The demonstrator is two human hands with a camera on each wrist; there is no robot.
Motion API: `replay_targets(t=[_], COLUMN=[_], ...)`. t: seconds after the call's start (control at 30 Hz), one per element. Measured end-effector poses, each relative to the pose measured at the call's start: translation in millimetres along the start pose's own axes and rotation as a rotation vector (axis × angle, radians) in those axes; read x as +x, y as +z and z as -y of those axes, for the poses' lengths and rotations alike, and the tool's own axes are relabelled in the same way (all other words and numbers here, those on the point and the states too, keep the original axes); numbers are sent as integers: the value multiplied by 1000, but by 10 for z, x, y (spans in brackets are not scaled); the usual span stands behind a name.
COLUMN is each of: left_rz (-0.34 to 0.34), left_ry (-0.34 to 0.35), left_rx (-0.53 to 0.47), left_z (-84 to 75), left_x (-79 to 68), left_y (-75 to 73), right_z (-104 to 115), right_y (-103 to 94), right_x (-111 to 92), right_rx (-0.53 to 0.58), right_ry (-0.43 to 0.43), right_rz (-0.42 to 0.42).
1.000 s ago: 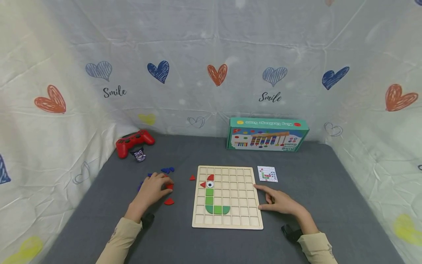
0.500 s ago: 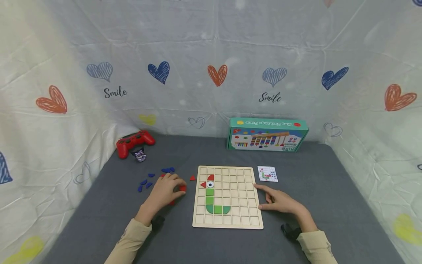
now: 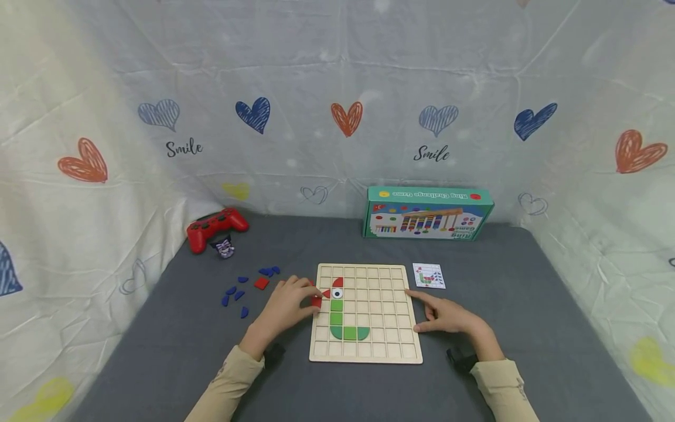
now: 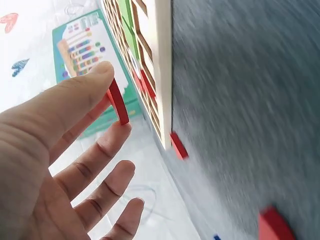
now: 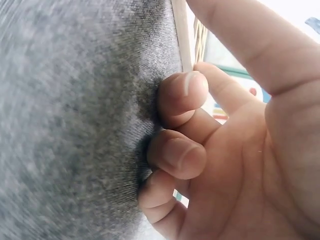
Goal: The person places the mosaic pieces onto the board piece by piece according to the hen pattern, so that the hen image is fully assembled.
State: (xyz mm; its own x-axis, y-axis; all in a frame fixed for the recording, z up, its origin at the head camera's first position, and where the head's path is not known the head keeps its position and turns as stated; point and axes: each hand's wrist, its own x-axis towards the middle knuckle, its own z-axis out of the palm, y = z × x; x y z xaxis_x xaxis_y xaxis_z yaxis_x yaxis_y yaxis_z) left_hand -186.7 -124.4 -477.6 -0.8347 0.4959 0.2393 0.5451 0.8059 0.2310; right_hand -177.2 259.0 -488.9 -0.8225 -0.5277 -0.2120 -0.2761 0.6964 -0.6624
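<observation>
Hidden: red piece (image 4: pixel 118 104) mostly covered from above.
Left hand (image 3: pixel 289 303): pinching it at the board (image 3: pixel 385 346) edge.
Right hand (image 3: pixel 448 317): probably empty, fingers curled, beside the board.

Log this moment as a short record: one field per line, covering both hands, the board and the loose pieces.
left hand: pinches a red piece at the board's left edge
right hand: rests on the cloth at the board's right edge, holds nothing
board: wooden grid with green, red and eye pieces set in its left columns
loose pieces: blue pieces and a red square left of the board
card: beyond the board's right corner
</observation>
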Motion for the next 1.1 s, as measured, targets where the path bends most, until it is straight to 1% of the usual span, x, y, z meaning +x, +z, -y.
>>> replay_targets(t=[0.07, 0.13, 0.3, 0.47, 0.63, 0.8, 1.1], left_rz=[4, 11, 45, 76, 92, 112, 145], left_ry=[4, 9, 30, 61, 78, 75, 76], left_rx=[0, -21, -50, -40, -25, -27, -30], left_z=[-49, -106, -244, -351, -412, -465, -540], left_x=[21, 39, 94, 148, 194, 224, 249], left_y=[36, 54, 92, 132, 184, 220, 243], right_z=[-6, -8, 0, -6, -19, -18, 9], right_y=[-1, -2, -5, -7, -10, -10, 0], right_x=[1, -1, -12, -24, -23, -17, -19], right_rx=[-4, -7, -3, 3, 0, 0, 11], right_ry=[2, 2, -6, -15, -14, -11, -6], right_rz=[0, -2, -1, 0, -4, -4, -6])
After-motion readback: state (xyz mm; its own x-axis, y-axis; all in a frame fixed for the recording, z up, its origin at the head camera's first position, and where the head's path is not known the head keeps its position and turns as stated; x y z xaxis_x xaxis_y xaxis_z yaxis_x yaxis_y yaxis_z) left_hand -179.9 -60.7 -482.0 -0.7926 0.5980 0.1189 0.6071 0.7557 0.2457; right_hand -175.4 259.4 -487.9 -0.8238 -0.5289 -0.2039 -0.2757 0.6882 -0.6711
